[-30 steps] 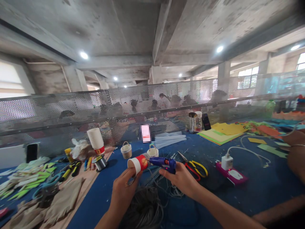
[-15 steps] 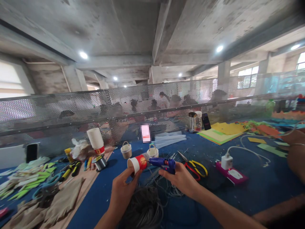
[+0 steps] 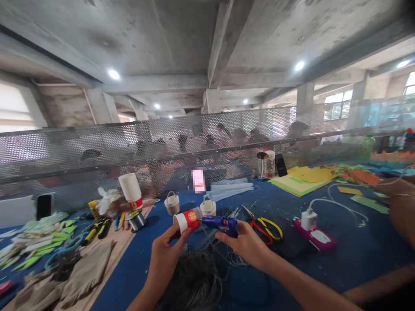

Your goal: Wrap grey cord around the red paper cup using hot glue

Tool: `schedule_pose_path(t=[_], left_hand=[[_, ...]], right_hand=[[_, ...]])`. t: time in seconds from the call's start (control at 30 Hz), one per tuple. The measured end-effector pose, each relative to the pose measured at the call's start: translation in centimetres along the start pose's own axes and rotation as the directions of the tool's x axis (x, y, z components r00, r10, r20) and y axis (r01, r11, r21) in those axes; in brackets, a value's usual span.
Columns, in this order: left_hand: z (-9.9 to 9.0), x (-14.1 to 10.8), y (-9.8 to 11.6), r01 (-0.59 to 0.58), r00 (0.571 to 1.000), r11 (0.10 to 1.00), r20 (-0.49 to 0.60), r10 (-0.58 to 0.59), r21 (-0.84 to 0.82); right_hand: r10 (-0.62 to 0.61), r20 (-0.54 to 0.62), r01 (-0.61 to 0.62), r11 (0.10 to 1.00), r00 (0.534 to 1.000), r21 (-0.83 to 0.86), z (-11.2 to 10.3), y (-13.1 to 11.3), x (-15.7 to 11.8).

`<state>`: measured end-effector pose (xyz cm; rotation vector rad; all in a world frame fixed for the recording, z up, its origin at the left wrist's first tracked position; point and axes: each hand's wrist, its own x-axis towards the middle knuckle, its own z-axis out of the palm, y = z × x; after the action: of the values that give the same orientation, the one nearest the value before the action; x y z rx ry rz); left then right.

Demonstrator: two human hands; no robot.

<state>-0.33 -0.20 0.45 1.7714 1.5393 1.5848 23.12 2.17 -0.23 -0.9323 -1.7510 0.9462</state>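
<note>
My left hand (image 3: 170,249) is closed around a red and white paper cup (image 3: 188,220), which lies tilted on its side in the air. In my right hand (image 3: 248,246) is a blue hot glue gun (image 3: 220,224), its nozzle at the cup's right end; whether it touches cannot be made out. Just behind the cup stand two small pale baskets with handles, one to the left (image 3: 172,204) and one partly covered (image 3: 208,207). Beneath my hands lies a bundle of grey cord (image 3: 197,280). Red and yellow handled pliers (image 3: 264,226) rest right of the glue gun.
A magenta power strip (image 3: 319,239) with a white plug is at the right, near another person's arm (image 3: 402,207). Stacked paper cups (image 3: 130,190), a wire spool (image 3: 136,221) and gloves (image 3: 87,272) occupy the left. A perforated metal screen (image 3: 175,151) runs along the back.
The cup has turned slightly in my left hand, its round gold emblem now facing me more. The glue gun stays at its right end, having shifted very little.
</note>
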Motion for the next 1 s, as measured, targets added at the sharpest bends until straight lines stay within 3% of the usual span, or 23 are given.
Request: schedule_pose_path(t=[0.73,1.0], left_hand=[[-0.2,0.5,0.5,0.176,0.984,0.954,0.046,-0.170,-0.242],[-0.4,0.6,-0.1,0.210,0.978,0.933,0.058,-0.202,-0.292]], right_hand=[[-0.013,0.039,0.012,1.000,0.999,0.015,0.4,0.7,0.0],[-0.035,0.022,0.036,0.998,0.999,-0.051,0.5,1.2,0.1]])
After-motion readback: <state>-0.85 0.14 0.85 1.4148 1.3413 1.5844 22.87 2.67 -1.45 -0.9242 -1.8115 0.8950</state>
